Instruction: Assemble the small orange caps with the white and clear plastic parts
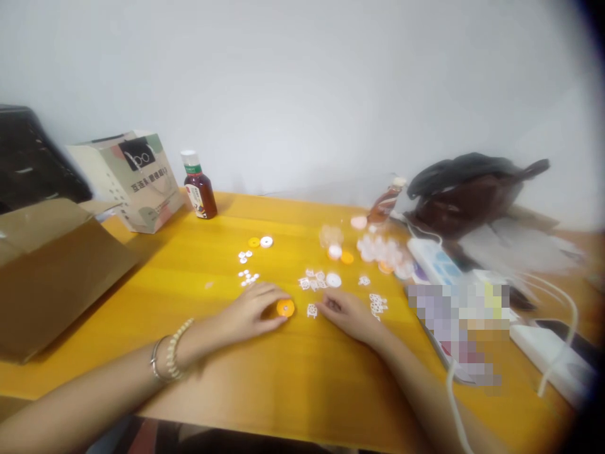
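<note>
My left hand (258, 310) curves its thumb and fingers around the edge of an orange disc (285, 308) with a small pale centre, low over the table. My right hand (344, 310) is closed, its fingers curled in. Its fingertips are right beside a small white openwork plastic piece (312, 310); whether they grip it I cannot tell. Beyond that hand are several similar white pieces (312, 280) and a white disc (333, 280). More openwork pieces (377, 304) lie to its right. Small white round parts (248, 277) are scattered beyond my left hand.
A yellow disc (254, 242) and a white ring (266, 241) lie farther back. Blurred clear plastic parts (380, 249) cluster at right. Around the table (227, 384) stand a cardboard box (57, 284), paper bag (142, 183), drink bottle (200, 189), dark bag (467, 195) and white power strip (432, 260).
</note>
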A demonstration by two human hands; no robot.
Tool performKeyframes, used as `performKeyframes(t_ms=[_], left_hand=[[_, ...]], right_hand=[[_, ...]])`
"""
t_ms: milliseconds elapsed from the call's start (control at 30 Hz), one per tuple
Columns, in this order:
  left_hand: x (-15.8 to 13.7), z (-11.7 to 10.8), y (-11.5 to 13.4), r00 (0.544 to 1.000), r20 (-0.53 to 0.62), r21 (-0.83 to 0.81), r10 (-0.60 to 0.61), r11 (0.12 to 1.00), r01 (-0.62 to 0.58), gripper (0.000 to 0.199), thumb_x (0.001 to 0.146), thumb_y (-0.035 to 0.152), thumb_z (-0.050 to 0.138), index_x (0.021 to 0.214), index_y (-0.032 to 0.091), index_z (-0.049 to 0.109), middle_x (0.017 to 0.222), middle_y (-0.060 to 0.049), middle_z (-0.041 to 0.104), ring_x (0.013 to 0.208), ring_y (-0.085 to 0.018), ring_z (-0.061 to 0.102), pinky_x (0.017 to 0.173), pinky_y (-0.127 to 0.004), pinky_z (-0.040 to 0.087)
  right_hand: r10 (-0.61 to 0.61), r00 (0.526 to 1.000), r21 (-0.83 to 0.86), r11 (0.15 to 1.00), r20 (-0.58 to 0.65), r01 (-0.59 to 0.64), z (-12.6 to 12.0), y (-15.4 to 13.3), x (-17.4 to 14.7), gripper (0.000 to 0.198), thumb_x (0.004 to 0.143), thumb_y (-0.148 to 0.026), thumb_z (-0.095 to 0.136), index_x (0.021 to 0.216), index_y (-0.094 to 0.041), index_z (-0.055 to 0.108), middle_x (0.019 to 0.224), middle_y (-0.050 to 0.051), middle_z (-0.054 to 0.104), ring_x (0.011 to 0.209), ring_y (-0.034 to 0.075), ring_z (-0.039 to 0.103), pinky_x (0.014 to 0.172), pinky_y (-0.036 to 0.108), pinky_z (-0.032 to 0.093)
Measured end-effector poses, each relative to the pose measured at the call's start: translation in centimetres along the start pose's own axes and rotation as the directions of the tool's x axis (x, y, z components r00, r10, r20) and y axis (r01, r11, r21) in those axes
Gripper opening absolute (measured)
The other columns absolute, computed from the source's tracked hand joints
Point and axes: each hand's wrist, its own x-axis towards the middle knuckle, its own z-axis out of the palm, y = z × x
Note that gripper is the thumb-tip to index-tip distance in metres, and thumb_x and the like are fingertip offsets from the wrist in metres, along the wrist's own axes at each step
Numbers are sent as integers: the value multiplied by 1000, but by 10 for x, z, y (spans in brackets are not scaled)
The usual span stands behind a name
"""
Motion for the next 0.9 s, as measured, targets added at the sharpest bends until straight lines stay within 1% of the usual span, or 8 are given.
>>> performKeyframes(t_ms=[67,167,333,433,533,700,800,900], left_hand=[[1,4,-4,1000,17,1,-7,1000,7,27,82,32,54,108,23,56,103,-6,59,96,-19,52,86,-36,43],[3,9,-10,999,33,0,-19,1000,19,25,82,31,54,105,23,57,100,-5,58,95,-19,52,85,-35,43],[2,13,-13,999,14,-36,-33,999,34,26,81,32,55,105,22,56,101,-6,55,96,-20,51,85,-35,42],[0,13,-12,999,4,-37,-33,999,33,26,79,31,57,104,22,55,101,-6,55,96,-20,51,85,-36,42],[0,12,-10,999,-1,-30,-35,999,35,26,80,31,56,104,22,54,102,-7,54,96,-20,50,85,-37,42],[0,10,-7,999,21,-12,-40,999,40,24,81,31,54,103,22,54,102,-6,54,97,-21,49,87,-37,41],[0,9,-6,999,18,-10,-36,999,36,24,82,31,53,104,22,54,102,-7,54,97,-21,49,87,-37,41],[-1,10,-6,1000,12,-9,-24,1000,24,25,82,32,52,105,23,54,102,-7,54,96,-21,50,87,-36,41]], right_hand=[[0,1000,-5,1000,-5,-1,0,0,0,28,82,-38,44,61,-19,41,55,-4,43,52,10,39,49,21,29],[-1,1000,-10,1000,0,1,1,1,1,28,82,-38,43,62,-19,42,55,-4,44,52,10,40,49,21,28],[7,1000,-9,1000,5,-7,0,0,0,31,83,-41,44,62,-19,42,54,-4,44,51,10,40,48,21,27],[24,1000,-31,999,-12,-24,2,-4,-2,33,78,-47,51,62,-19,41,53,-5,44,50,10,40,47,21,26],[36,998,-83,996,-60,-41,7,-8,-2,37,72,-49,58,60,-20,40,52,-5,43,48,9,39,46,21,24],[58,991,-114,991,-121,-72,15,-5,1,31,77,-42,52,59,-19,39,52,-5,44,48,10,40,46,22,24],[84,987,-114,988,-140,-101,15,-1,4,29,77,-39,50,59,-19,39,52,-4,44,48,10,40,46,22,23],[80,984,-109,989,-156,-98,13,-1,4,29,77,-37,49,58,-19,38,50,-4,43,47,10,40,46,22,23]])
